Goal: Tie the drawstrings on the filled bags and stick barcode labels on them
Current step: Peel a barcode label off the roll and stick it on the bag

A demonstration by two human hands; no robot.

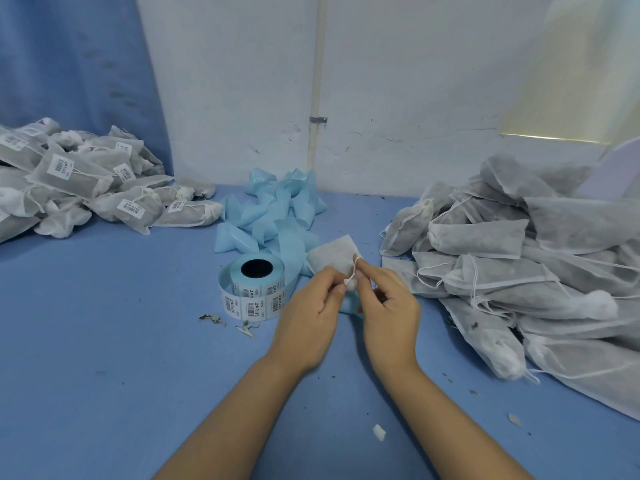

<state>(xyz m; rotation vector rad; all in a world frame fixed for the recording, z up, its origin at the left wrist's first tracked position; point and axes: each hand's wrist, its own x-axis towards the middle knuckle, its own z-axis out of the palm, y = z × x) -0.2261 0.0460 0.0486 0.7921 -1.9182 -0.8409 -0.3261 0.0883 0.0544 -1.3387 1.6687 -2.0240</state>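
Both hands meet at dead centre, working one small white bag [330, 256] that lies on the blue bench [121, 323]. The left hand [310, 313] has its fingers [341, 289] curled in, pinching the white drawstring [352, 271] at the bag's gathered neck. The right hand [389, 308] meets it fingertip to fingertip, fingers curled as well, with the string looped over its raised index finger. Just beside the hands at 9 o'clock stands the roll of barcode labels [254, 292], hollow core up. At 12 o'clock, a crumpled heap of pale blue backing strip [277, 209] sits against the wall [398, 98]. Out at 10 o'clock is a pile of labelled bags [86, 181]. At 3 o'clock is a bigger pile of unlabelled bags [512, 258]. Dried leaf bits [213, 318] lie at 8 o'clock from the roll.
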